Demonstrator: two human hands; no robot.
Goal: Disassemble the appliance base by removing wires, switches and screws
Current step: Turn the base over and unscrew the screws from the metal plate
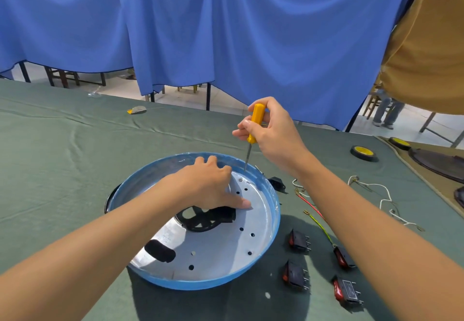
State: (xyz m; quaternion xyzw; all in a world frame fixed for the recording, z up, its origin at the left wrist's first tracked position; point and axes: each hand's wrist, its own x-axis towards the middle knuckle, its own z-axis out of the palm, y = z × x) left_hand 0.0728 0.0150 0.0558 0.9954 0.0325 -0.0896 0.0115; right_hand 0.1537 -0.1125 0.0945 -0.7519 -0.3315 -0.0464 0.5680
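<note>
The appliance base (272,230), a round blue-rimmed pan with a perforated silver floor, lies on the green cloth. My left hand (208,185) rests inside it, thumb pressed flat on the silver floor beside a black plastic part (200,221). My right hand (271,129) grips the yellow handle of a screwdriver (256,124), held upright. Its thin shaft points down toward a small screw (240,180) near the far rim, the tip just above it.
Several black rocker switches (298,241) lie to the right of the base, with loose red, yellow-green and white wires (384,195) and a black socket part (277,183). Two tape rolls (362,153) sit far right. A small scrap (136,110) lies at the table's far side.
</note>
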